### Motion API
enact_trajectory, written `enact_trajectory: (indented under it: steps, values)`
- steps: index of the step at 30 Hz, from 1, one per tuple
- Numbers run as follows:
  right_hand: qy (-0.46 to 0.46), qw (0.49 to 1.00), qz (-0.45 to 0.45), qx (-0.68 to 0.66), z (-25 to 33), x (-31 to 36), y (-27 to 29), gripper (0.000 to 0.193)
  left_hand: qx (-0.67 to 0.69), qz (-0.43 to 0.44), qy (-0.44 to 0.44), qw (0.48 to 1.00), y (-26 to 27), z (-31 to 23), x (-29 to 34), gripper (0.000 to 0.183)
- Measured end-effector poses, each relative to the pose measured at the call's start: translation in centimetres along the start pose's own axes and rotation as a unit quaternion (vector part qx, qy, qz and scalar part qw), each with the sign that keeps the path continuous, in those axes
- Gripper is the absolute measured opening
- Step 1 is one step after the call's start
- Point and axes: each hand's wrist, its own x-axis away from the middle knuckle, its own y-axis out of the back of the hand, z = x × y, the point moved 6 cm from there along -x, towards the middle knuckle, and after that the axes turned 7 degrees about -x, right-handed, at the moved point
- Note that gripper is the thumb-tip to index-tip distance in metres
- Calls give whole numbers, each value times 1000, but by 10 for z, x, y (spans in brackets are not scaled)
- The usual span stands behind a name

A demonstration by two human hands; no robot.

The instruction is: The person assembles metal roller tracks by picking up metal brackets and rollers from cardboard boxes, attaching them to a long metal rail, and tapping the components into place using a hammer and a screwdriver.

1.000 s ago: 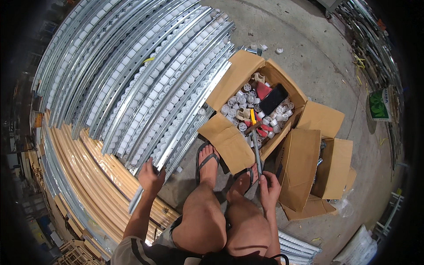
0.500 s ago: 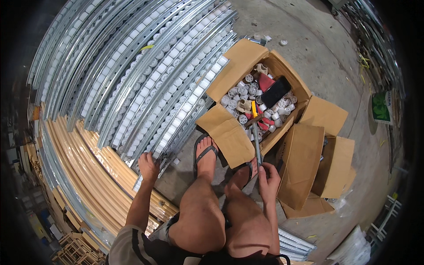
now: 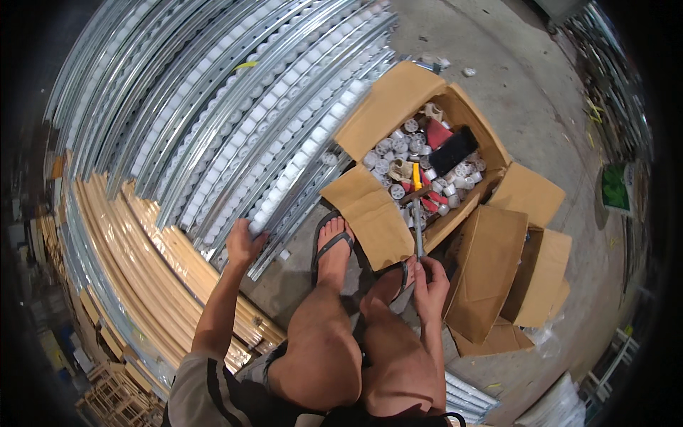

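My left hand (image 3: 245, 243) is closed at the near end of a metal roller track (image 3: 288, 175) fitted with a row of white wheels. Its fingertips are partly hidden against the track. My right hand (image 3: 430, 282) grips the lower end of a hammer (image 3: 418, 228) by its grey metal handle. The hammer's brownish head rests over the open cardboard box (image 3: 455, 220), among loose white wheels (image 3: 384, 147). A black phone (image 3: 454, 151), a yellow-handled tool (image 3: 417, 176) and red pieces also lie in that box.
Many parallel roller tracks (image 3: 192, 99) spread across the left. Below them lie plastic-wrapped tan pipes (image 3: 142, 256). A second open cardboard box (image 3: 491, 270) stands right of my right hand. A loose white wheel (image 3: 469, 72) lies on the concrete floor.
My left hand has moved slightly away from me, toward the tracks, and the track end by it appears shifted the same way. The right hand and hammer have hardly moved.
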Motion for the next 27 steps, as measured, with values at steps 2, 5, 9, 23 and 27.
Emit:
enact_trajectory:
  steps: [2, 5, 9, 23, 27]
  values:
    - [18, 999, 27, 3, -19, 3, -9, 23, -13, -64, -10, 998, -4, 19, 15, 49]
    - [-58, 995, 39, -77, -22, 13, -5, 25, 55, -170, -61, 982, 1, 9, 13, 50]
    - [-77, 983, 114, -120, -35, 15, -2, 34, -18, -127, -19, 992, 97, -31, 7, 43]
    - [38, 991, 123, 31, -85, 13, 23, 34, -36, -16, -37, 999, 183, -64, -2, 27]
    - [47, 992, 97, 64, -86, 16, 43, 34, -29, 42, -25, 998, 171, -76, -18, 41]
